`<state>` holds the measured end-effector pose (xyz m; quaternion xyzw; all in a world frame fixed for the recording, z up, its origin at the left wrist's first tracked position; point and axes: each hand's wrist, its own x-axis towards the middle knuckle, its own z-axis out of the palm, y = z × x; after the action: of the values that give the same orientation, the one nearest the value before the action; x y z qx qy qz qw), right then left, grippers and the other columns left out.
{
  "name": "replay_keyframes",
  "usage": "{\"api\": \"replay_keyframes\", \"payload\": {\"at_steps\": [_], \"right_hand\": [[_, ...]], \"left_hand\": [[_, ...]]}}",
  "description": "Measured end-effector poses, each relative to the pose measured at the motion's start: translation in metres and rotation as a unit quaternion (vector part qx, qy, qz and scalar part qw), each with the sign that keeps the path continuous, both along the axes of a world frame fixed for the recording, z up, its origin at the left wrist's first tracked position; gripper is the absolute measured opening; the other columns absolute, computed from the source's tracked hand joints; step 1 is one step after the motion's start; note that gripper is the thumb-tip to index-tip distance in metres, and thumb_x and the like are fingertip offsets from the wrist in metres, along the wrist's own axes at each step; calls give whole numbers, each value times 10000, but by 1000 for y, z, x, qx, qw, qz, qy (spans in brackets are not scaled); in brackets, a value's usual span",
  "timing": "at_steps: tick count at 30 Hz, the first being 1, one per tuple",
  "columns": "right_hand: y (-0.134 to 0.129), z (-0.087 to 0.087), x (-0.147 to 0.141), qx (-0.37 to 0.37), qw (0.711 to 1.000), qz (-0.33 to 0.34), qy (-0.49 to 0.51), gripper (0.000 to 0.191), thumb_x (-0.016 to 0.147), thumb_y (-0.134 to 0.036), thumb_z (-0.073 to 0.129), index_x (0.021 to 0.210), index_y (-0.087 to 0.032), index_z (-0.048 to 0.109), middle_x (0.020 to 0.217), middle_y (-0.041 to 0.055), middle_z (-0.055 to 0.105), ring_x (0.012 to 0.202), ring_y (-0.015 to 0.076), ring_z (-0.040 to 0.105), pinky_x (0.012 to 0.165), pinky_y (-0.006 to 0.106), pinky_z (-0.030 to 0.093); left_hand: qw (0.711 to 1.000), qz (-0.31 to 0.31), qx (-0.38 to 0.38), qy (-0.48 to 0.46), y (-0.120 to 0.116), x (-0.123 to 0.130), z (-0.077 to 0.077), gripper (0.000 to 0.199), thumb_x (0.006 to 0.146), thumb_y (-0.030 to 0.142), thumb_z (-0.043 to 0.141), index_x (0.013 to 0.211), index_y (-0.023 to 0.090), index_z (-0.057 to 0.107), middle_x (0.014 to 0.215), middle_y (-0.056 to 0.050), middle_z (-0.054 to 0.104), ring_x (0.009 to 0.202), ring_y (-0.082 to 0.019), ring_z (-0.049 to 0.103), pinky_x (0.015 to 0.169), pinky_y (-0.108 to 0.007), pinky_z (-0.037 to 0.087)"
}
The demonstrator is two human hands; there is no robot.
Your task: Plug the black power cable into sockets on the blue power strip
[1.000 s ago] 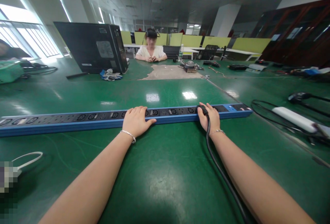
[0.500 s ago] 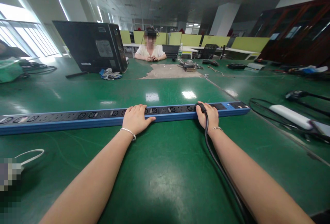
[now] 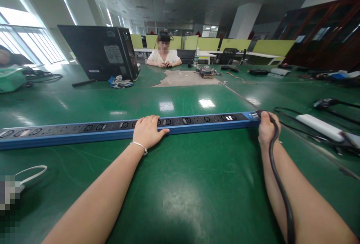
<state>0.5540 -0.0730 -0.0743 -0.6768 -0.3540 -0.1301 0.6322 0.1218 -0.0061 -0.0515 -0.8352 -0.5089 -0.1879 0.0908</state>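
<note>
A long blue power strip (image 3: 185,127) with black sockets lies across the green table, running out of view at the left. My left hand (image 3: 147,127) grips it near the middle, fingers over the top and thumb along the front edge. At the strip's right end, my right hand (image 3: 268,126) is closed around a black power plug (image 3: 261,113). The plug's metal prongs point left, just over the strip's blue end section. From the plug, a thick black cable (image 3: 274,161) runs down along my right forearm. My fingers hide most of the plug.
Beyond the strip stand a black computer case (image 3: 95,53) and a pair of gloves (image 3: 120,82). A person (image 3: 164,54) sits across the table. On the right lie a white power strip (image 3: 320,127) and black cables (image 3: 334,103). A bottle (image 3: 197,55) stands farther back.
My right hand has moved right with the plug, from over the sockets to the strip's right end. The plug's prongs now show. My left hand stays on the strip.
</note>
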Motion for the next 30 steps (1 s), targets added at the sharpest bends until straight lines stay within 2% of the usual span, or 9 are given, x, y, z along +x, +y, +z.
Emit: {"api": "replay_keyframes", "payload": {"at_steps": [3, 7, 11, 19, 25, 30], "right_hand": [[1, -6, 9, -5, 999, -17, 35, 433, 715, -520, 572, 896, -140, 676, 897, 110, 682, 865, 255, 629, 834, 403, 480], [6, -3, 1, -86, 996, 13, 3, 450, 740, -524, 553, 916, -135, 695, 926, 117, 695, 929, 255, 619, 890, 393, 454], [7, 1, -4, -156, 986, 29, -45, 437, 770, -525, 518, 953, -168, 693, 966, 96, 697, 993, 257, 599, 959, 433, 402], [11, 4, 1, -213, 974, 20, -73, 362, 785, -450, 519, 955, -184, 695, 975, 92, 696, 1023, 286, 586, 972, 496, 366], [12, 4, -4, -249, 962, 21, -107, 365, 802, -403, 508, 1032, -183, 687, 1038, 93, 683, 1054, 255, 580, 1002, 419, 356], [11, -1, -4, -262, 958, -6, -113, 355, 794, -400, 521, 1042, -209, 688, 1085, 94, 664, 1127, 276, 537, 1018, 455, 337]], "left_hand": [[1000, 3, -6, 3, 0, 0, 0, 623, 790, 605, 449, 1214, 152, 504, 1225, -136, 573, 1160, -276, 490, 991, -415, 319], [1000, 5, -6, 7, 0, 0, 0, 626, 795, 609, 437, 1221, 155, 499, 1235, -138, 567, 1165, -277, 486, 994, -417, 315], [1000, -1, -2, 13, 0, 0, 0, 635, 796, 611, 434, 1219, 142, 499, 1232, -142, 568, 1163, -275, 486, 991, -410, 318], [1000, -1, -7, 8, 0, 0, 1, 641, 793, 605, 446, 1226, 134, 496, 1226, -141, 570, 1160, -278, 488, 988, -417, 321], [1000, 1, -10, 9, -1, 0, 1, 634, 797, 604, 435, 1230, 145, 494, 1239, -141, 563, 1170, -278, 481, 996, -417, 312], [1000, -3, -12, 3, 1, 0, 0, 635, 795, 610, 433, 1236, 158, 489, 1238, -139, 563, 1173, -282, 478, 995, -424, 313]]}}
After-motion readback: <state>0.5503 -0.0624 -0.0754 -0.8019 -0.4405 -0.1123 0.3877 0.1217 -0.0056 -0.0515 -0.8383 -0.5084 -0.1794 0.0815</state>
